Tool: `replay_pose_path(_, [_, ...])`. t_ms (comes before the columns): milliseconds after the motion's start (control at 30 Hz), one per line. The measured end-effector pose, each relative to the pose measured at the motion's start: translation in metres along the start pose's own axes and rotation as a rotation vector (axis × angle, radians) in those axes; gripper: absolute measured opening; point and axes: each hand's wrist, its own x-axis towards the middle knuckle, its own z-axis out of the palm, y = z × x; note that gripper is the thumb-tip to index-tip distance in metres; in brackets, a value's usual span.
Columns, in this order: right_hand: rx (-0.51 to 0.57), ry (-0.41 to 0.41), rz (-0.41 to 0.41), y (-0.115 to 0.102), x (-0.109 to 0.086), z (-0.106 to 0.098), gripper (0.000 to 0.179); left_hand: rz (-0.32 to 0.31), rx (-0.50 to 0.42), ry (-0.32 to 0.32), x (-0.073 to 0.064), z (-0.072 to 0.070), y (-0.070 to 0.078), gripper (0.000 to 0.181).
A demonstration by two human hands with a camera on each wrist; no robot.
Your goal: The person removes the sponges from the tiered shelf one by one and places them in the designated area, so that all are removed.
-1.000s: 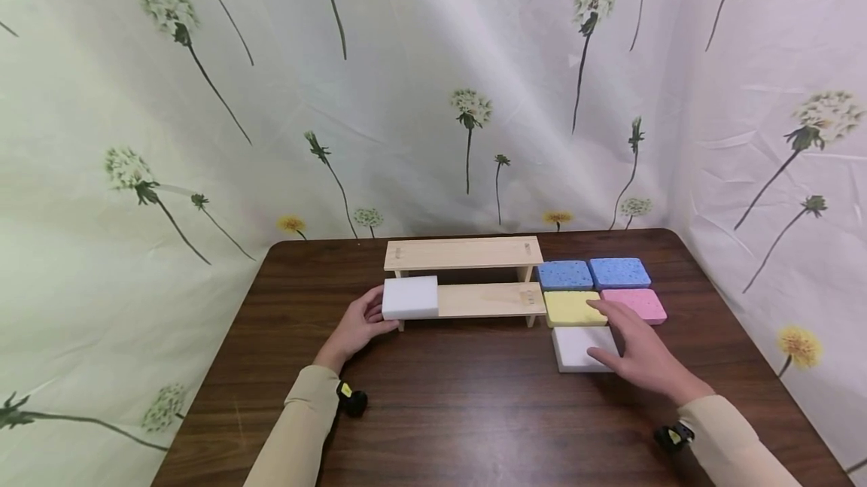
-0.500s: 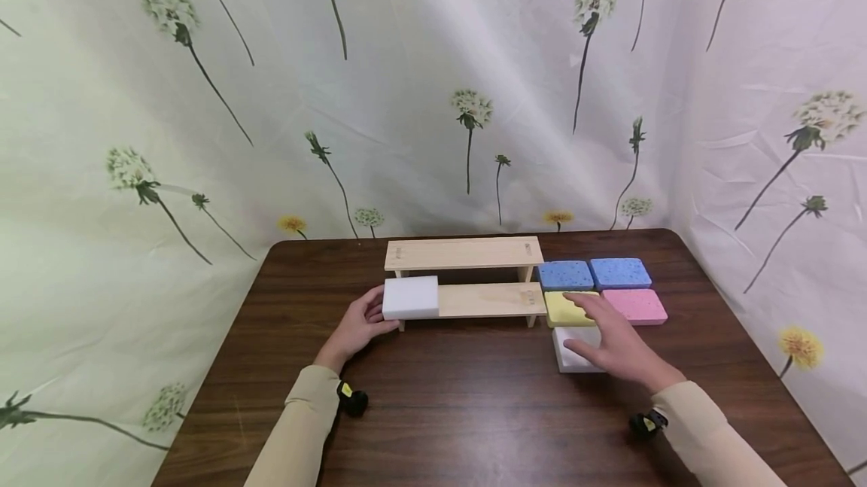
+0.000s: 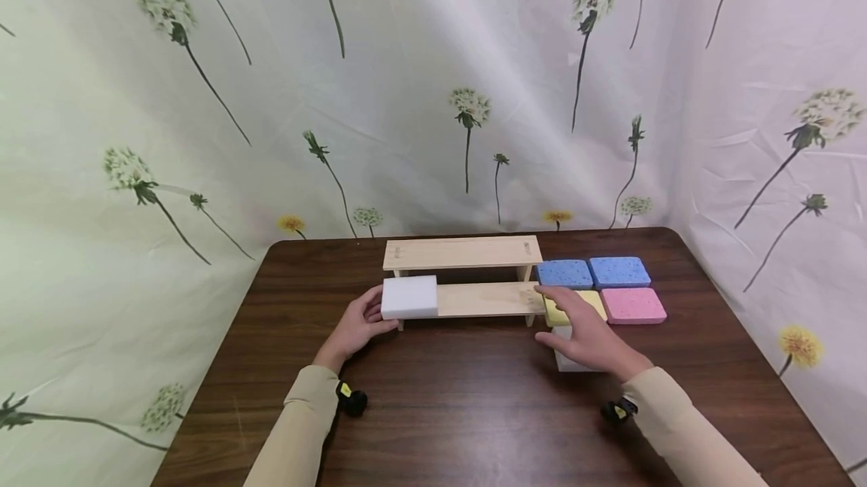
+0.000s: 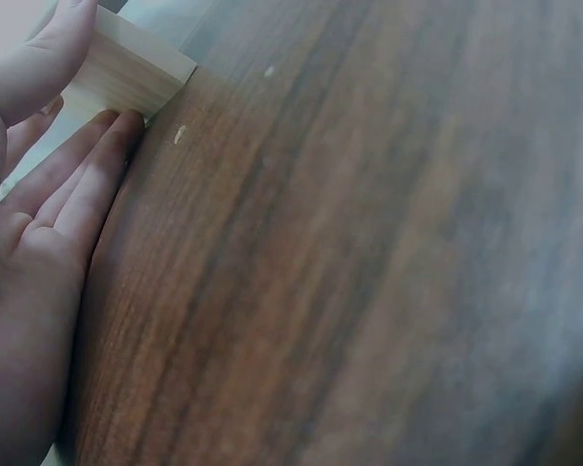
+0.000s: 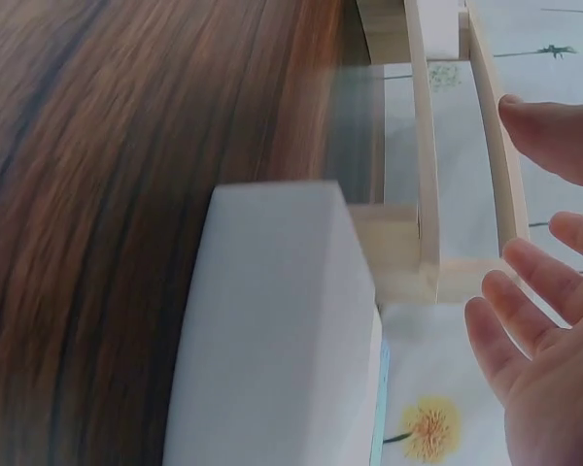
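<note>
My left hand holds the left end of a two-tier pale wooden shelf, thumb at the front edge and fingers along the side. A white sponge block lies on the lower tier's left end, right beside that hand. In the left wrist view, fingertips meet the wooden leg. My right hand hovers with spread fingers near the shelf's right end, over a second white block and partly covering a yellow sponge. Nothing lies between its thumb and fingers in the right wrist view.
Two blue sponges lie at the back, right of the shelf, with a pink sponge in front of them. Dark wood table extends forward of the shelf. A dandelion-print cloth hangs behind.
My right hand has moved left, from above the yellow sponge and white block toward the shelf's right end. The left hand and the blocks have stayed where they were.
</note>
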Motion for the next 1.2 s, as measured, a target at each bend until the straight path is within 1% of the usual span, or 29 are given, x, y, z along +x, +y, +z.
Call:
replay_pose_path(267, [0.027,-0.009,-0.033,-0.01,0.016,0.016,0.079,-0.004,-0.006,0.003,-0.001,0.0,-0.001,0.082])
replay_pose_path(467, [0.059,-0.029,-0.055,-0.02,0.031,0.03,0.078,-0.001,0.008,0.005,-0.002,0.0,0.0,0.082])
replay_pose_path(700, [0.076,-0.074,-0.037,-0.031,0.047,0.043,0.077,-0.012,0.018,-0.002,-0.002,0.0,0.001,0.081])
replay_pose_path(933, [0.094,-0.097,-0.045,-0.039,0.062,0.052,0.075,-0.007,0.012,-0.002,-0.002,0.0,-0.001,0.082])
replay_pose_path(1067, [0.116,-0.123,-0.028,-0.044,0.07,0.058,0.076,-0.004,0.014,-0.001,-0.001,-0.001,-0.002,0.082])
replay_pose_path(1200, [0.1,-0.131,-0.026,-0.047,0.076,0.065,0.077,-0.009,0.021,-0.001,-0.001,-0.002,-0.002,0.082])
